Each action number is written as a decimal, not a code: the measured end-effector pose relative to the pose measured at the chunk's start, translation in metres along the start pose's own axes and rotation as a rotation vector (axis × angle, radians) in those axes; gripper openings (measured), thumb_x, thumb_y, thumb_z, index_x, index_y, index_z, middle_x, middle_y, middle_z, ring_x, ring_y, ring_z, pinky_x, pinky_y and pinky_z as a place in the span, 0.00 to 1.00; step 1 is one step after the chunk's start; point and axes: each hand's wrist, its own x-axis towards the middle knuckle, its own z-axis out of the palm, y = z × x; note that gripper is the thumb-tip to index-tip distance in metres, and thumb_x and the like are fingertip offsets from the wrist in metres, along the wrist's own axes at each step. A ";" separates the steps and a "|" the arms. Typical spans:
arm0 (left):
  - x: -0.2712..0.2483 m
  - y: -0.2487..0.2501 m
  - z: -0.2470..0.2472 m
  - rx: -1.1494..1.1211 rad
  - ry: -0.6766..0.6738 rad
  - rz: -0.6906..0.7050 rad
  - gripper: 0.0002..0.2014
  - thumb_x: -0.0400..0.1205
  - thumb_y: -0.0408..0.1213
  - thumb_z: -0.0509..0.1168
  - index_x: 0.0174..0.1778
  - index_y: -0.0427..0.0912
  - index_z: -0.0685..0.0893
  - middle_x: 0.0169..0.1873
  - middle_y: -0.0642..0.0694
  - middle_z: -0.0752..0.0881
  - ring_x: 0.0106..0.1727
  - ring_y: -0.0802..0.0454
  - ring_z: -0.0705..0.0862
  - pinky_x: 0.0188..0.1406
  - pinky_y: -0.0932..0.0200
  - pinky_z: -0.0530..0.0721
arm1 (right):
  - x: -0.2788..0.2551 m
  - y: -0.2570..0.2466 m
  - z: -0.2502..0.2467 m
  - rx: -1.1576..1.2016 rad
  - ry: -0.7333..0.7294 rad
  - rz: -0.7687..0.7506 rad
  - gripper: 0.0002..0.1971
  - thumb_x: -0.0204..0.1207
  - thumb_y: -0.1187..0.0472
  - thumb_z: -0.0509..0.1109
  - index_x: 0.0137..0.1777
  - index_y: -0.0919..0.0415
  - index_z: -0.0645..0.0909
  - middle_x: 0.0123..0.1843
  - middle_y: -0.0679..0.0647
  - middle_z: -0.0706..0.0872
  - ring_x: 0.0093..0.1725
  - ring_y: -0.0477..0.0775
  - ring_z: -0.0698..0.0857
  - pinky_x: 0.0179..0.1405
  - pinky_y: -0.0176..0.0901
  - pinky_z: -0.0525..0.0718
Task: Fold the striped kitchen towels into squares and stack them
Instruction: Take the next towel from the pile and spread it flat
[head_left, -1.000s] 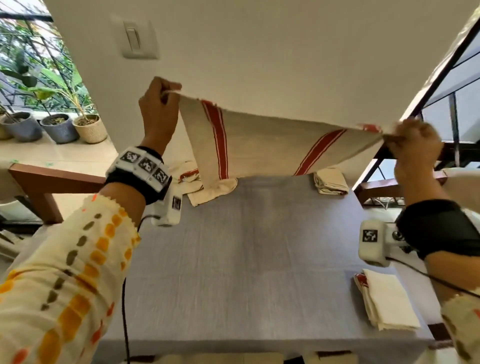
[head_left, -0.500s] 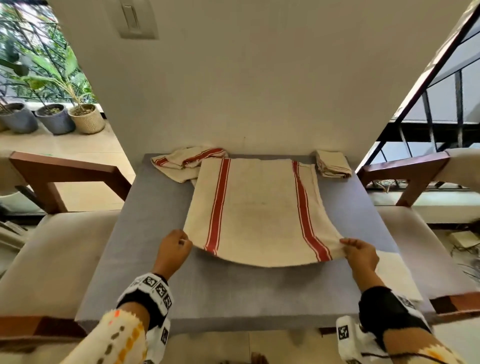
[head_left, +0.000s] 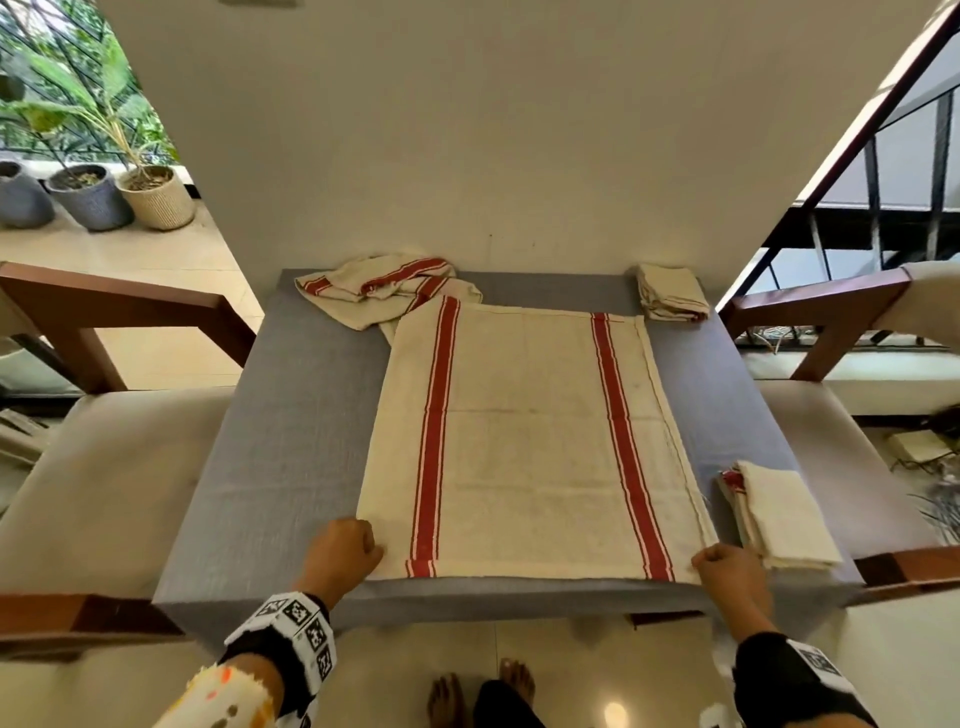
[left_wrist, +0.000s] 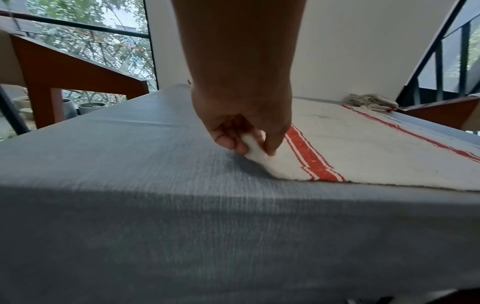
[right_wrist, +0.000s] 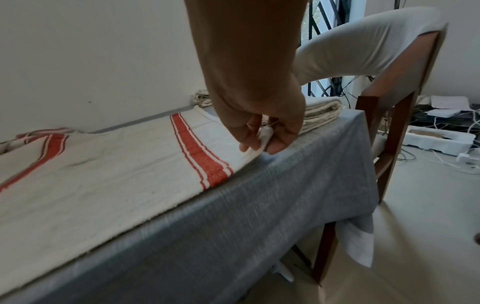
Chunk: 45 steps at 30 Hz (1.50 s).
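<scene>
The towel (head_left: 524, 441), held aloft before, now seemingly lies flat.

Three plant pots (head_left: 98, 200) stand at the upper left of the frame. Wooden chairs (head_left: 119, 332) flank the grey-covered table (head_left: 291, 426). A black railing (head_left: 878, 171) fills the upper right.

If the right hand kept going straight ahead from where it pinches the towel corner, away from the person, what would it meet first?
Probably the folded stack just beyond the right hand, beside the spread towel. The small folded towel by the wall lies much farther. Depth is uncertain.
</scene>
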 end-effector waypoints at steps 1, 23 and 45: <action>-0.003 -0.001 0.000 0.051 -0.068 0.003 0.18 0.78 0.42 0.65 0.23 0.49 0.67 0.33 0.50 0.77 0.36 0.54 0.77 0.28 0.64 0.68 | -0.004 0.000 -0.001 -0.047 0.021 0.018 0.05 0.73 0.66 0.66 0.42 0.66 0.84 0.55 0.68 0.82 0.48 0.66 0.80 0.54 0.52 0.78; 0.196 0.081 -0.119 -0.111 0.301 -0.038 0.16 0.85 0.38 0.52 0.60 0.34 0.80 0.58 0.31 0.83 0.57 0.33 0.80 0.54 0.47 0.77 | 0.084 -0.193 0.029 -0.084 -0.039 -0.445 0.19 0.74 0.66 0.65 0.66 0.60 0.74 0.67 0.61 0.75 0.65 0.62 0.75 0.62 0.55 0.73; 0.397 0.136 -0.156 -0.772 0.225 -0.089 0.16 0.86 0.35 0.46 0.40 0.41 0.78 0.38 0.43 0.81 0.41 0.51 0.80 0.37 0.66 0.81 | 0.189 -0.241 0.082 -0.123 0.213 -0.586 0.12 0.69 0.70 0.65 0.52 0.64 0.80 0.53 0.63 0.81 0.52 0.65 0.79 0.51 0.59 0.75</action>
